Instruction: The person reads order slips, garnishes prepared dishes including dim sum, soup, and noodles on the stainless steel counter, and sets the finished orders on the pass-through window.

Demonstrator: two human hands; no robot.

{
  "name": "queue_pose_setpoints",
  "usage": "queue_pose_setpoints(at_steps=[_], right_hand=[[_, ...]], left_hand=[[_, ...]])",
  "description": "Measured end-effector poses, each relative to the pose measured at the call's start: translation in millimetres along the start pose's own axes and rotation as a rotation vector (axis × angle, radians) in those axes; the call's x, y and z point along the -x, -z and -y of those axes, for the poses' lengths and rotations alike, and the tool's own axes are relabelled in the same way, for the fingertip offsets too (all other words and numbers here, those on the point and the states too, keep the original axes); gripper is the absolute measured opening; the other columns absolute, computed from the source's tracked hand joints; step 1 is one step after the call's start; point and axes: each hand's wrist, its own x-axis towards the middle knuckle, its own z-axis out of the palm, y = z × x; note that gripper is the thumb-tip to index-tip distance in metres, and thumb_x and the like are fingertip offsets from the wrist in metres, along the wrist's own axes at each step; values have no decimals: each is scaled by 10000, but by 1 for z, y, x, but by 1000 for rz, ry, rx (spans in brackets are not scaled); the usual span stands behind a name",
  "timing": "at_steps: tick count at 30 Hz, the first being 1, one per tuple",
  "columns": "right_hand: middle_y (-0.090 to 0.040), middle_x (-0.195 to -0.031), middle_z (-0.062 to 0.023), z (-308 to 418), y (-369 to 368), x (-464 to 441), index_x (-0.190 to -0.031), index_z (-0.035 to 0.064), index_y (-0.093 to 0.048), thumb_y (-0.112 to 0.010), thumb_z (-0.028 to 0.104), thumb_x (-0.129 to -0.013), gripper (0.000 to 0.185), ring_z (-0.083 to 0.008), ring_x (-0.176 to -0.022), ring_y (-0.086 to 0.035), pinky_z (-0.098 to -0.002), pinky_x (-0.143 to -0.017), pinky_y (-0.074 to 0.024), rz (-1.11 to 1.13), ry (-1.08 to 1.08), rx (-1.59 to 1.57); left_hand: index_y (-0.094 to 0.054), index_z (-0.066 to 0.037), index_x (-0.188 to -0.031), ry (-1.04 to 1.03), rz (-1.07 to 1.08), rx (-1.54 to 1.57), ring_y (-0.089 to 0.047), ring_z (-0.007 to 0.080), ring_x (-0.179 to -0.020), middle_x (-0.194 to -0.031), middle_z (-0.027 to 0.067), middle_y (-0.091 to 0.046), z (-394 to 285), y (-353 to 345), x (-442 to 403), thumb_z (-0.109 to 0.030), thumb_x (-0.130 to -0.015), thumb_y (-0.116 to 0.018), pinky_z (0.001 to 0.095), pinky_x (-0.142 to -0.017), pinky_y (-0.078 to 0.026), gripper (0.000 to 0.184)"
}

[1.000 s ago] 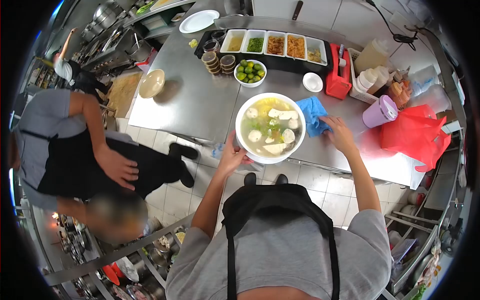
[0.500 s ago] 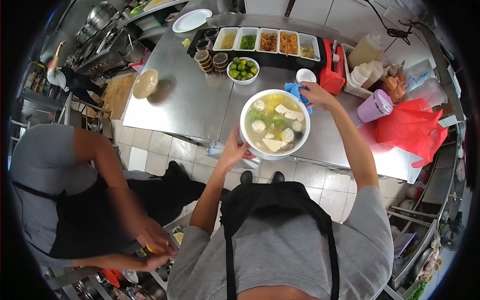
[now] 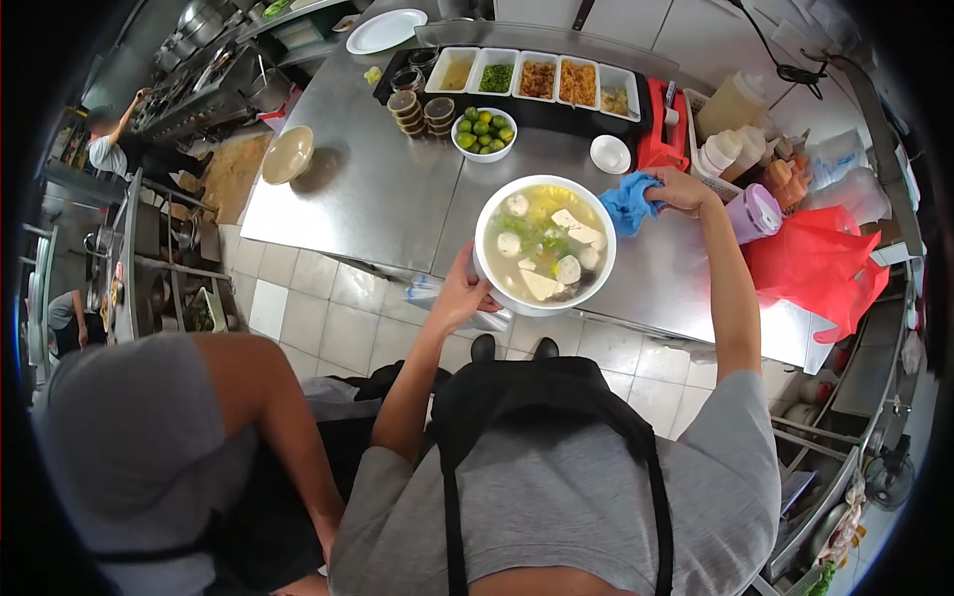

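A white bowl [image 3: 484,260] of soup with tofu, pale balls and chopped greens is at the counter's front edge. My left hand [image 3: 463,296] grips its lower left side, thumb near the rim and fingers partly hidden beneath. To the right of the bowl, my right hand [image 3: 681,189] is closed on a crumpled blue cloth [image 3: 630,207], which hangs beside the rim. A small white dish [image 3: 610,154] lies just behind the cloth. Behind the soup stands a bowl of green limes [image 3: 484,132].
White topping trays [image 3: 538,77] line the back of the steel counter [image 3: 388,199]. Lidded sauce cups [image 3: 405,107] and a beige bowl [image 3: 287,155] are left. A purple cup [image 3: 754,213] and red plastic bag [image 3: 810,263] stand right. A co-worker [image 3: 169,447] bends close on my left.
My right hand has moved right, drawing the blue cloth away from the bowl's rim. The bowl stays almost in place in my left hand. The co-worker on the left has bent lower.
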Motion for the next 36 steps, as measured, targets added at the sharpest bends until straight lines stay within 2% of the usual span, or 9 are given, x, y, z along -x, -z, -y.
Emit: queue_pose_setpoints(at_steps=[6, 9, 10, 13, 21, 24, 30, 33, 36], right_hand=[[-600, -800, -56, 44, -36, -19, -973, 38, -581, -573, 93, -681, 297, -140, -690, -561, -285, -611, -477, -81, 49, 283], [-602, -784, -107, 23, -23, -54, -920, 58, -590, -567, 58, -617, 304, -233, -702, -581, -330, -642, -470, -45, 548, 852], [-589, -777, -137, 21, -22, -55, -879, 68, -573, -565, 52, -569, 311, -309, -740, -573, -361, -672, -456, -191, 602, 893], [-586, -784, -132, 39, -40, -36, -834, 62, -556, -573, 65, -577, 258, -315, -762, -567, -370, -672, -453, -332, 455, 714], [-584, -947, -68, 36, -64, -33, -828, 79, -572, -561, 17, -643, 196, -264, -869, -548, -362, -735, -447, -327, 849, 844], [-563, -1020, -56, 33, -64, -28, -830, 85, -583, -564, 9, -636, 209, -254, -904, -534, -369, -751, -448, -305, 854, 933], [-562, -1016, -64, 39, -47, -17, -886, 88, -595, -570, 21, -643, 254, -271, -863, -545, -347, -768, -450, -93, 662, 1051], [-573, -955, -81, 14, -19, -16, -938, 66, -573, -557, 42, -662, 278, -243, -788, -580, -334, -707, -494, -79, 358, 806], [-569, -913, -83, 11, -28, -18, -987, 44, -547, -528, 76, -690, 300, -198, -745, -592, -329, -632, -532, -193, -43, 247]], left_hand=[[-16, -93, -1354, -1, 30, -27, -621, 204, -660, -893, 186, -569, -1, 1, 0, -2, -832, -440, 297, -579, -552, 679], [-3, -85, -1355, -6, 48, -26, -619, 199, -661, -882, 182, -573, 2, 3, -1, -18, -837, -445, 297, -582, -549, 684], [-5, -84, -1355, -10, 49, -17, -619, 199, -659, -875, 184, -575, 2, 3, 0, -20, -838, -445, 297, -582, -548, 682], [-7, -84, -1356, -15, 18, 16, -620, 196, -655, -855, 181, -579, 4, 1, 1, -17, -841, -434, 293, -577, -546, 672], [-18, -91, -1356, 5, 3, -31, -616, 191, -626, -860, 177, -578, -1, 0, 2, -8, -841, -428, 290, -568, -545, 664], [-34, -93, -1355, -7, -7, -14, -617, 193, -613, -841, 174, -582, 0, -1, 1, -8, -830, -441, 284, -554, -542, 669], [-45, -96, -1353, -17, -9, -18, -619, 198, -606, -840, 172, -582, 3, 0, 1, 0, -822, -442, 287, -546, -545, 670], [-39, -91, -1354, -15, -16, -20, -619, 200, -611, -847, 172, -580, 3, 0, 1, 10, -819, -432, 290, -545, -546, 672], [-33, -95, -1358, -31, -4, 2, -620, 208, -618, -851, 173, -579, 7, 0, 1, 19, -813, -422, 294, -542, -547, 679]])
